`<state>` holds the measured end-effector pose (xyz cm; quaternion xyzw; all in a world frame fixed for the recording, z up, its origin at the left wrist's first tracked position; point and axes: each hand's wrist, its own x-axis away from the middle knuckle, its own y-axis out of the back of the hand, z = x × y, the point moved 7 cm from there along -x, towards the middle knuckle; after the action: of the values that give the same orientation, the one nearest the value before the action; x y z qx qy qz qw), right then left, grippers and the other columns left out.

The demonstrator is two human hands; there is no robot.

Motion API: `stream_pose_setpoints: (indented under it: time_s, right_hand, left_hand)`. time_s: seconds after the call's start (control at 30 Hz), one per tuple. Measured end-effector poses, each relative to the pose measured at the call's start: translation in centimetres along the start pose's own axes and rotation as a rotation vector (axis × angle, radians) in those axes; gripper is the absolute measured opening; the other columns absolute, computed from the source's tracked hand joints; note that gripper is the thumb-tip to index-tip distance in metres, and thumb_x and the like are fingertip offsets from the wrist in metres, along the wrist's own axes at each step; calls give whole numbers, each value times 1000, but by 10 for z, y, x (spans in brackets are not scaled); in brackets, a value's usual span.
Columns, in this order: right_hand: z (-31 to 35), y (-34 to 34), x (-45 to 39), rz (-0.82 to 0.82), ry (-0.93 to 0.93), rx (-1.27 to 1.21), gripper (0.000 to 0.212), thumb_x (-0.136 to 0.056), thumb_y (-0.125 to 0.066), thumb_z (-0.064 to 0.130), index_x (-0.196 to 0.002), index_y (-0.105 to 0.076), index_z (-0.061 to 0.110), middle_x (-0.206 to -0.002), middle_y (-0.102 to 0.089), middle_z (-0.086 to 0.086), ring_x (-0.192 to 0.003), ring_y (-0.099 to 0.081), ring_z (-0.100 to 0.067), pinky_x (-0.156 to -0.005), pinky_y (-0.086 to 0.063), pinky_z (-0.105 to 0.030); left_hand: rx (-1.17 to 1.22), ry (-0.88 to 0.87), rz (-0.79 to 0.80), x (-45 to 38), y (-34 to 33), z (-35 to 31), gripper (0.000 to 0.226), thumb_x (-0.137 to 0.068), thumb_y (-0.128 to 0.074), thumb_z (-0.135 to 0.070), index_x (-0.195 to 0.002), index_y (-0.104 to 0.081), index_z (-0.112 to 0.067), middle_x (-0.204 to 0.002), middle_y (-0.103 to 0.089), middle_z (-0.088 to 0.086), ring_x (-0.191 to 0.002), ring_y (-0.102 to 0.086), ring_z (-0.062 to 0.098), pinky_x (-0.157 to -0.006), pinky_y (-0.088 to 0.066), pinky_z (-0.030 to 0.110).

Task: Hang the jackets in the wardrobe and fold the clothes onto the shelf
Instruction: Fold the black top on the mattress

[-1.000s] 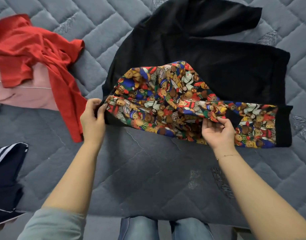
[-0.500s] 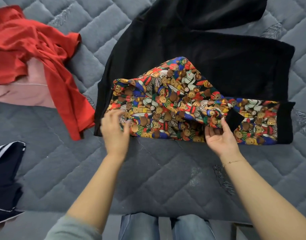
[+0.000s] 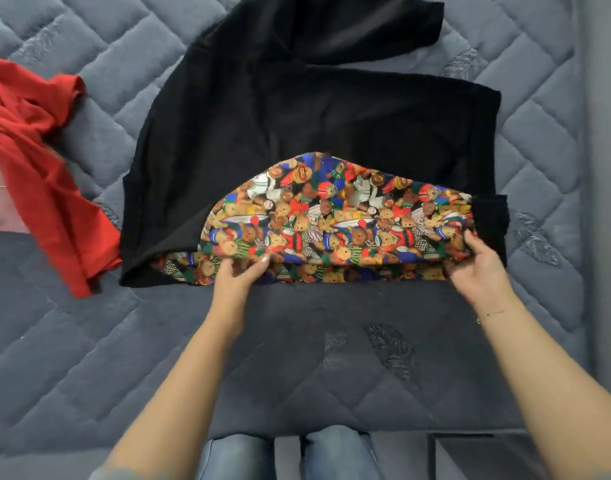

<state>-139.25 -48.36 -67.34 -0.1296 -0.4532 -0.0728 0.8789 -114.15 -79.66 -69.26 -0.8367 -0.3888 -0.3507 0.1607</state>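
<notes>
Head view: the black garment (image 3: 297, 109) lies spread across the middle and upper frame, its near hem turned back to show a teddy-bear print lining (image 3: 335, 223), likely so the edge can be squared before folding. The left hand (image 3: 240, 273) pinches the printed edge at centre, fingers curled over it; the right hand (image 3: 479, 268) grips the same edge at the right, beside a black cuff. Both seem to be pulling the hem taut. It rests on a grey quilted bed (image 3: 89, 341). A crumpled red garment (image 3: 37, 161) sits at left, touching the black one. No wardrobe or shelf shows
</notes>
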Motion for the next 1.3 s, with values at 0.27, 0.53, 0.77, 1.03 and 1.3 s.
stream_pose_setpoints:
  time_s: [0.27, 0.53, 0.77, 1.03, 1.3]
  right_hand:
    - [7, 49, -30, -108, 97, 274, 10, -96, -61, 9, -101, -58, 18, -109, -67, -1, -113, -62, -22, -92, -54, -38]
    - [-52, 76, -2, -389, -86, 105, 65, -88, -73, 34, -141, -45, 10, -142, -51, -12, -123, -53, -25, -95, -50, -36]
    - [-64, 29, -18, -79, -95, -81, 55, -87, -70, 44, -134, -56, 19, -133, -62, -5, -119, -61, -21, -104, -49, -38]
    - [-62, 71, -5, -133, -94, -129, 22, -92, -67, 34, -106, -65, 18, -109, -70, -3, -97, -68, -17, -77, -58, -30]
    - [-141, 193, 81, -274, -128, -136, 14, -93, -66, 32, -102, -64, 21, -102, -70, -1, -96, -66, -15, -75, -54, -30]
  left_hand:
    - [519, 346, -397, -7, -18, 22, 7, -100, -57, -22, -95, -53, -17, -104, -63, 1, -94, -61, 14, -82, -49, 29]
    - [508, 368, -808, 23, 16, 39, 61, -81, -77, -47, -125, -50, -15, -110, -62, -4, -93, -62, 9, -77, -51, 22]
    - [785, 227, -332, -12, 16, 18, 63, -86, -67, -52, -134, -55, -13, -126, -67, 7, -116, -64, 21, -102, -50, 41]
    - [764, 260, -324, -4, 35, 32, 58, -92, -63, -44, -135, -55, -7, -130, -65, 11, -119, -62, 25, -103, -47, 48]
    - [734, 405, -428, 98, 85, 152, 68, -82, -75, -41, -137, -51, -11, -127, -66, 8, -113, -65, 22, -102, -50, 46]
